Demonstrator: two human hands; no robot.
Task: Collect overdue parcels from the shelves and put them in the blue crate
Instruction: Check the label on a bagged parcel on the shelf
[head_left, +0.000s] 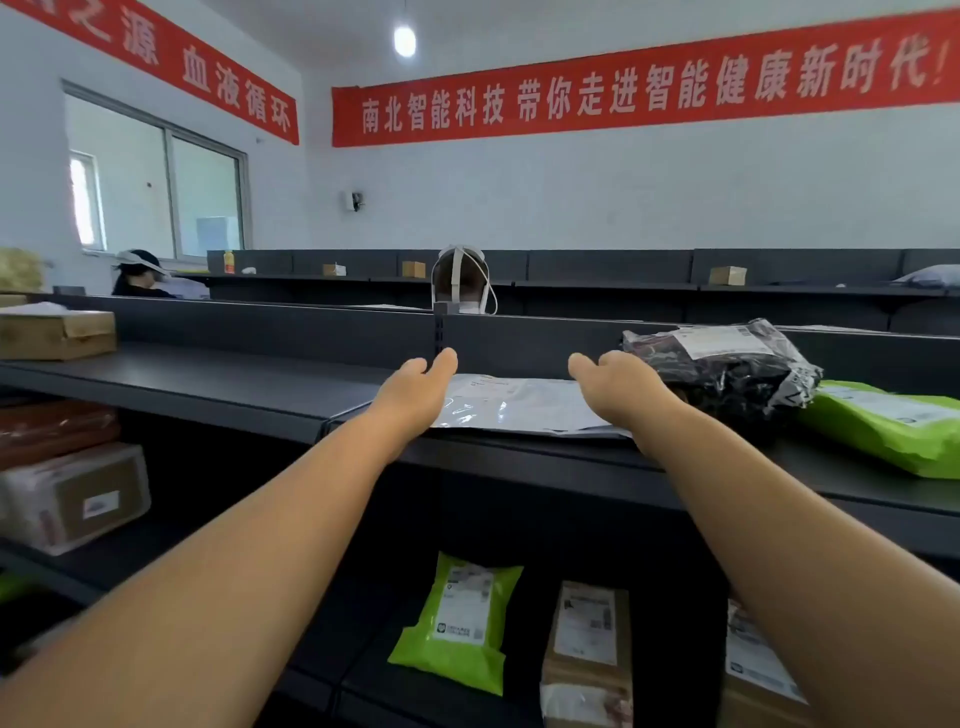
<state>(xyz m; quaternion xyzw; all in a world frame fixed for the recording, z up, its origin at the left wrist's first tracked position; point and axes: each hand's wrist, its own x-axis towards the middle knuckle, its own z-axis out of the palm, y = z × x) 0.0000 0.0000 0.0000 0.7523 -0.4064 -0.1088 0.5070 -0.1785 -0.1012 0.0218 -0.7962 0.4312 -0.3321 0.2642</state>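
Reaching over the dark grey metal top shelf (218, 379), you have both bare arms stretched toward a flat, glossy white plastic mailer (514, 408) that lies near the shelf's front edge. Your left hand (415, 387) sits at the mailer's left edge, fingers extended and loosely together; whether it touches the mailer cannot be told, and it grips nothing. Your right hand (615, 382) is at the mailer's right side, fingers relaxed and slightly bent, thumb pointing left — it holds nothing, and contact with the mailer is unclear.

Just right of that hand lies a crumpled black plastic parcel bag with a white label (722, 369), and beside it, further right, a lime-green plastic mailer (893, 428); the two appear to touch. At the shelf's far left rests a brown cardboard box (54, 335).

On the lower shelf stand a second lime-green pouch (457, 621) and a tall brown carton with a white label (587, 654) — near each other, apart. A taped cardboard box (75, 496) occupies the middle shelf at left. Red banners with white characters (623, 88) hang on the far wall.
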